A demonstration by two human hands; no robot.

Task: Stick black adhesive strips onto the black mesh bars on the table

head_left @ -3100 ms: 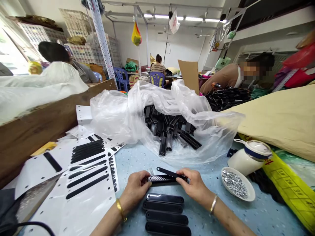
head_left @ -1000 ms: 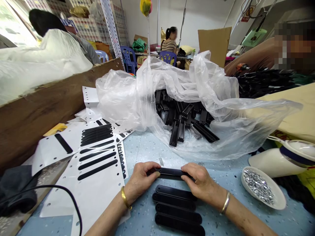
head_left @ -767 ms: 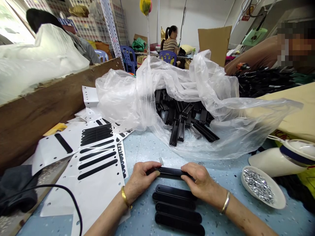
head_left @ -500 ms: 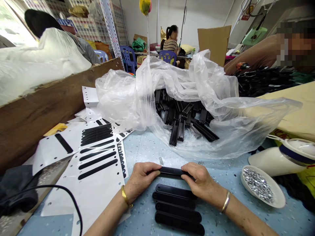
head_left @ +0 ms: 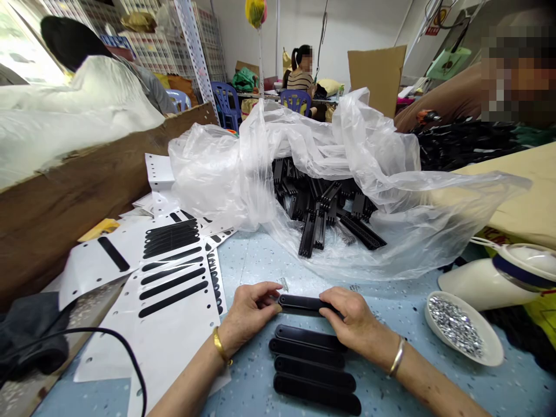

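Note:
A long black plastic bar (head_left: 300,303) lies across the blue table (head_left: 391,301) between my hands. My left hand (head_left: 249,313) pinches its left end and my right hand (head_left: 354,319) grips its right end. Just below it several more black bars (head_left: 310,362) lie in a neat row. A clear plastic bag (head_left: 330,156) behind holds a heap of black plastic parts (head_left: 324,211).
White backing sheets with black strip stickers (head_left: 171,284) lie at my left, with a black cable (head_left: 108,353) over them. A small white dish of silver beads (head_left: 463,336) and a white teapot (head_left: 490,278) sit at right. A wooden board (head_left: 87,185) borders the left. Other people work nearby.
Three seconds ago I held the bar with a silver-studded strip showing; now the bar is black on top and rests low on the table. In the last second my hands barely moved.

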